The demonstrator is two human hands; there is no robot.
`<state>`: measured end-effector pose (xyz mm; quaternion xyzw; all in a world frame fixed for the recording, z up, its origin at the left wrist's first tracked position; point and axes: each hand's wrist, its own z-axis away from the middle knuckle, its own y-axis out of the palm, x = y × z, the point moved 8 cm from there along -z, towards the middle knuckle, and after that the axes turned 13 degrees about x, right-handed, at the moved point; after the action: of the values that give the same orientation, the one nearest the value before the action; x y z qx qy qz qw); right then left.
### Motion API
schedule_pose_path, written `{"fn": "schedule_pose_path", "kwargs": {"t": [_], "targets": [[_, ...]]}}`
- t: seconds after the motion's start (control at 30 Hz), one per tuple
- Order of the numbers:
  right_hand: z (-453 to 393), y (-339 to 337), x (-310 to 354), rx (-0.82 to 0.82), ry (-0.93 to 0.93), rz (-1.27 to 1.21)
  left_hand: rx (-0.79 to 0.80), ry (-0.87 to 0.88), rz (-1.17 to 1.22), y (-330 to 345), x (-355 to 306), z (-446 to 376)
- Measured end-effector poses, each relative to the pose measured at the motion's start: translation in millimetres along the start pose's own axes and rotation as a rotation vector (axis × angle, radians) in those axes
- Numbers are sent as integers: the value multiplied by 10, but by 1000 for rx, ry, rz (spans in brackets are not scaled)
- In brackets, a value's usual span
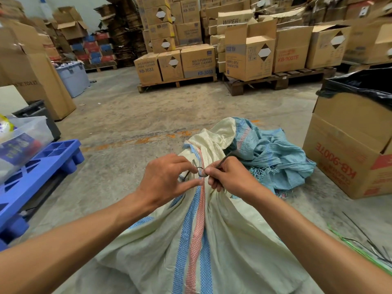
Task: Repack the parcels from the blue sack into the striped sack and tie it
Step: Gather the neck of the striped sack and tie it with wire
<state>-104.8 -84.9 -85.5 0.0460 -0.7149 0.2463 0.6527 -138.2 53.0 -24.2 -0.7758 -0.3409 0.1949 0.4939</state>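
Observation:
The cream striped sack [222, 240], with blue and red stripes, lies full on the floor in front of me, its neck gathered. A dark tie strip [200, 170] loops around the neck. My left hand [167, 179] pinches one end of the strip at the neck. My right hand [229, 177] grips the other end, which sticks up past its fingers. The blue sack [273, 158] lies crumpled and flat on the floor just beyond the striped sack, to the right. No parcels show.
A blue plastic pallet [40, 172] with a clear bin sits at left. A cardboard box [347, 153] lined with a black bag stands at right. Loose green and black strips [364, 247] lie on the floor at lower right. Pallets of cartons [180, 64] stand behind.

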Motion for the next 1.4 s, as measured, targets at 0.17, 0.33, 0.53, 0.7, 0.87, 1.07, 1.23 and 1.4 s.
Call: {"fn": "schedule_pose_path", "kwargs": {"t": [0.17, 0.33, 0.53, 0.7, 0.87, 1.07, 1.23, 1.4], "targets": [[6, -16, -9, -14, 30, 71, -8, 70, -111, 15, -51, 3], [-2, -12, -3, -16, 39, 89, -22, 117, -148, -8, -79, 22], [9, -19, -7, -33, 34, 68, 83, 113, -57, 87, -31, 0], [83, -174, -54, -136, -16, 150, 254, -150, 607, 226, 307, 2], [252, -258, 29, -272, -84, 347, 459, -290, 960, 394, 447, 76], [507, -466, -298, -363, -70, 417, 742, -534, 1043, 563, 854, 566], [614, -497, -710, -362, 27, -57, 446, -699, 1447, 554, 958, 614], [433, -227, -492, -173, -197, -856, 220, -694, 1828, 548, 647, 319]]}}
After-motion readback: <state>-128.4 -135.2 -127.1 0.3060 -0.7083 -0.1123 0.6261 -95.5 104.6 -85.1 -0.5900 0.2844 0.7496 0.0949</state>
